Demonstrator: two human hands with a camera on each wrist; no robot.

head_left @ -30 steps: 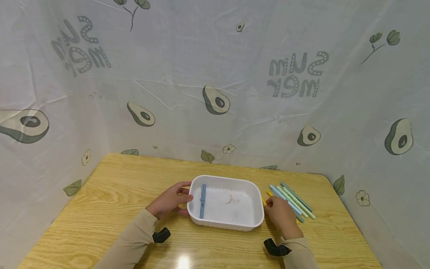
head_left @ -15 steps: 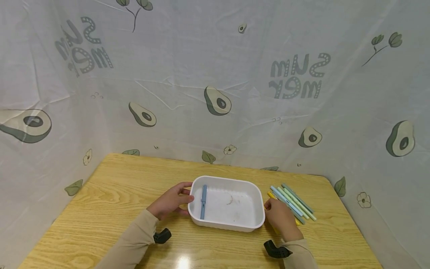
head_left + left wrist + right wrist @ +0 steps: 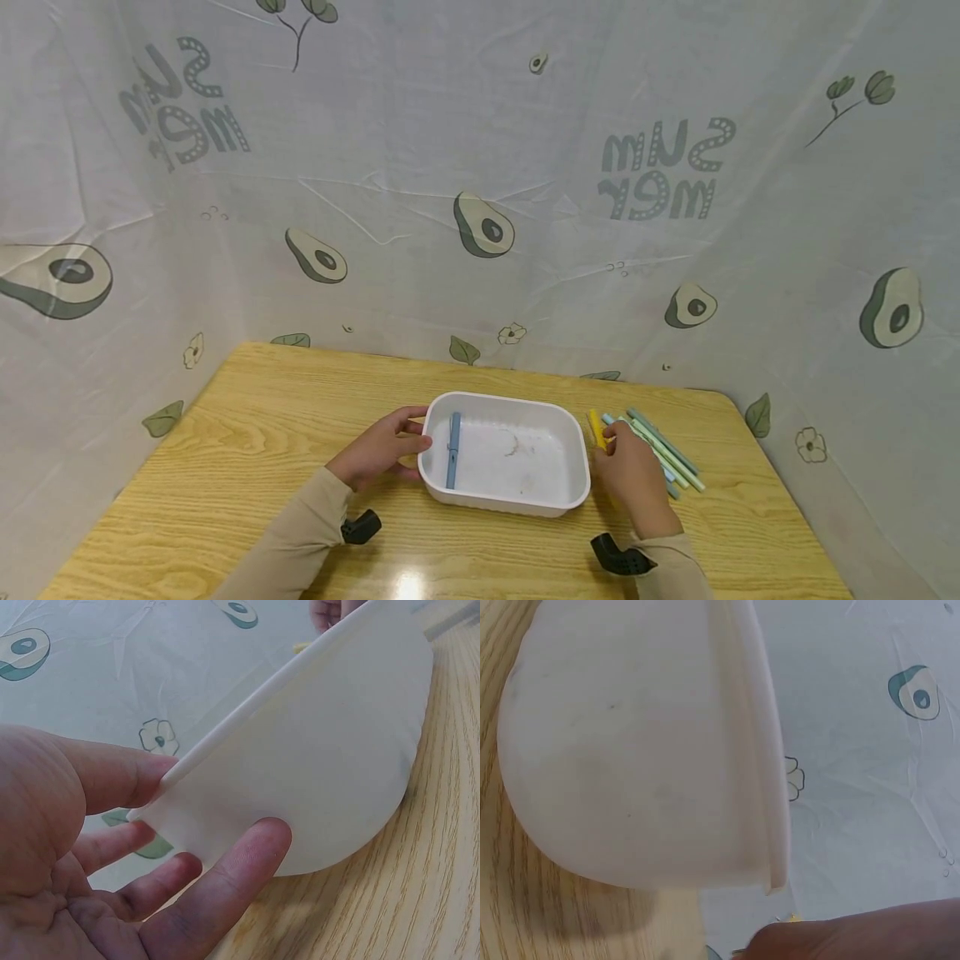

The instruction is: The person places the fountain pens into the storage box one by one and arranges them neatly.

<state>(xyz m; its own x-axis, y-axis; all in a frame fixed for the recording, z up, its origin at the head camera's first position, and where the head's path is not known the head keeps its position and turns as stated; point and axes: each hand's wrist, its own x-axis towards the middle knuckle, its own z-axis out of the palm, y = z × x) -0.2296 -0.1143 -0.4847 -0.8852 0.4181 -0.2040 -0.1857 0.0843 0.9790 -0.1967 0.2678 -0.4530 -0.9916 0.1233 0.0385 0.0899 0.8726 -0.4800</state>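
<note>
My left hand (image 3: 382, 448) holds the left end of a white plastic tray (image 3: 502, 502), thumb at the rim and other fingers against the outer wall. Inside, along the tray's left side, lies a capped blue pen (image 3: 453, 450). Just past the tray's right end, my right hand (image 3: 633, 475) pinches a yellow pen (image 3: 596, 423) between thumb and fingers; its far end sticks out and the hand covers much of the rest. In the right wrist view only part of the right hand (image 3: 870, 934) shows at the bottom, below the tray's outer wall (image 3: 630, 772).
Several pens in light green (image 3: 688, 477), grey-green (image 3: 663, 435) and light blue lie side by side right of my right hand, partly covered by it. The wooden table (image 3: 315, 392) ends at a patterned cloth (image 3: 405, 292) behind and at both sides.
The yellow pen in my right hand has swung, and its far end now points up beyond the fingers. The right hand has shifted slightly. My left hand and the tray have stayed put.
</note>
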